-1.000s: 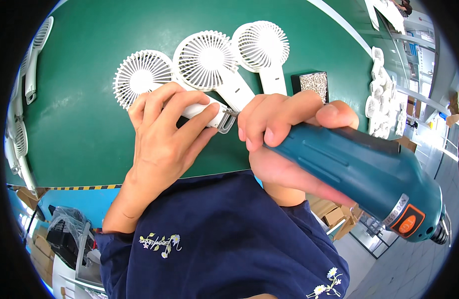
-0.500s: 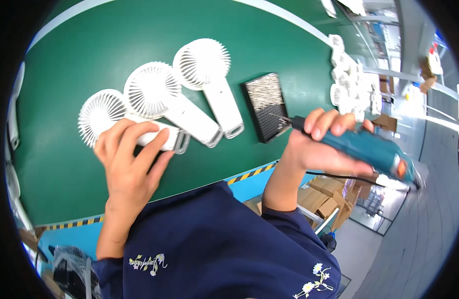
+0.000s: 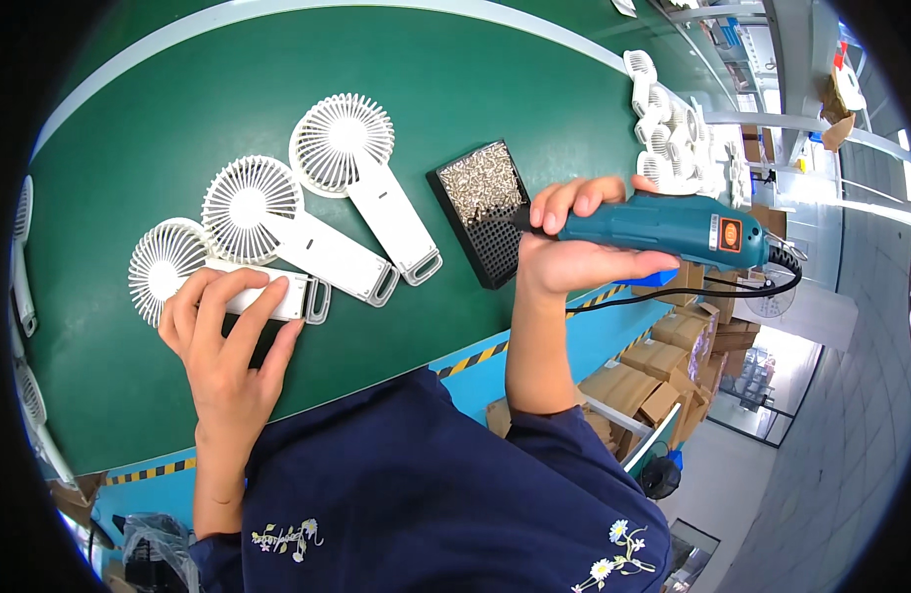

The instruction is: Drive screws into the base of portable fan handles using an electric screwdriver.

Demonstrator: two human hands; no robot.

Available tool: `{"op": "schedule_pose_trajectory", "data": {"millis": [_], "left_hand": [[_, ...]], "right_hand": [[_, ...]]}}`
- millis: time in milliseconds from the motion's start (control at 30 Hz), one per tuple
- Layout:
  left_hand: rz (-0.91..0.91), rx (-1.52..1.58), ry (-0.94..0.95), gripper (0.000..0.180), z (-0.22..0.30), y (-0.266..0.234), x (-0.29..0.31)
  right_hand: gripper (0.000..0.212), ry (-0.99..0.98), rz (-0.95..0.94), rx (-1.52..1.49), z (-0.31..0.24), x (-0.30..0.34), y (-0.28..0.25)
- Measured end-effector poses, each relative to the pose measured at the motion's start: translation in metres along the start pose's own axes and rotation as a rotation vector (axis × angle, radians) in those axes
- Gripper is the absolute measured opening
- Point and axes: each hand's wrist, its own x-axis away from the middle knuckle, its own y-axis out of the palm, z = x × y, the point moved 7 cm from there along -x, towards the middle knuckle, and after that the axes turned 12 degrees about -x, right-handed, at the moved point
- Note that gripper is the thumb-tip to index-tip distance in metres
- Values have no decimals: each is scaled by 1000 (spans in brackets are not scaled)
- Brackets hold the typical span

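Three white handheld fans lie in a slanted row on the green table. My left hand (image 3: 223, 336) is closed round the handle of the nearest fan (image 3: 164, 272). Beside it rest the middle fan (image 3: 322, 252) and the farther fan (image 3: 391, 212), each with its handle loop toward me. In my right hand (image 3: 574, 237) is a teal electric screwdriver (image 3: 663, 229), held level with its black nose pointing left. That nose is at the right edge of a black screw tray (image 3: 465, 247), whose far part is filled with small screws. The screwdriver's bit cannot be made out.
More white fans (image 3: 668, 138) are piled at the table's right end, and others (image 3: 30, 395) lie along its left edge. A black cord (image 3: 693, 293) hangs from the screwdriver. Cardboard boxes (image 3: 623, 376) stand below the table at right.
The screwdriver has shifted slightly left and levelled, its nose now at the screw tray's edge. My left hand keeps hold of the same fan. The whole view has shifted a little.
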Motion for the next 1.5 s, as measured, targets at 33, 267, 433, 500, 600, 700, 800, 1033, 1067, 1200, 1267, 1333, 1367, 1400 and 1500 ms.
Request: {"op": "schedule_pose_trajectory", "data": {"millis": [33, 267, 433, 500, 600, 700, 800, 1033, 1067, 1200, 1267, 1333, 1367, 1400, 1500], "left_hand": [[-5, -6, -4, 37, 1, 0, -1], [119, 357, -2, 32, 35, -6, -11], [8, 593, -8, 32, 68, 26, -32], [-3, 649, -23, 32, 69, 32, -32], [-3, 756, -19, 28, 66, 38, -29], [21, 793, -52, 22, 60, 39, -22], [14, 766, -58, 20, 56, 39, -18], [36, 622, 64, 20, 54, 27, -11], [42, 617, 98, 20, 55, 24, -12], [34, 573, 150, 20, 54, 17, -11], [9, 570, 163, 20, 53, 15, -10], [40, 600, 153, 21, 51, 15, -8], [72, 632, 147, 22, 50, 14, -7], [71, 633, 148, 22, 49, 14, -6], [34, 655, 159, 20, 48, 15, -3]], "right_hand": [[85, 9, 35, -4, -2, 2, 0], [81, -17, -135, -248, -44, 14, 40], [79, 92, -207, -336, -40, 25, 59], [78, 133, -233, -358, -40, 30, 61], [78, 212, -223, -400, -33, 36, 65], [78, 276, -212, -402, -26, 43, 67], [71, 258, -208, -359, -23, 47, 71], [74, 440, -369, -419, -12, 56, 82], [74, 464, -406, -425, -11, 58, 85], [73, 444, -416, -415, -14, 63, 88], [83, 499, -356, -475, -15, 65, 84], [82, 525, -355, -506, -12, 66, 85], [82, 547, -352, -535, -10, 66, 86], [82, 546, -352, -534, -9, 67, 87], [72, 510, -356, -505, -8, 67, 92]]}}
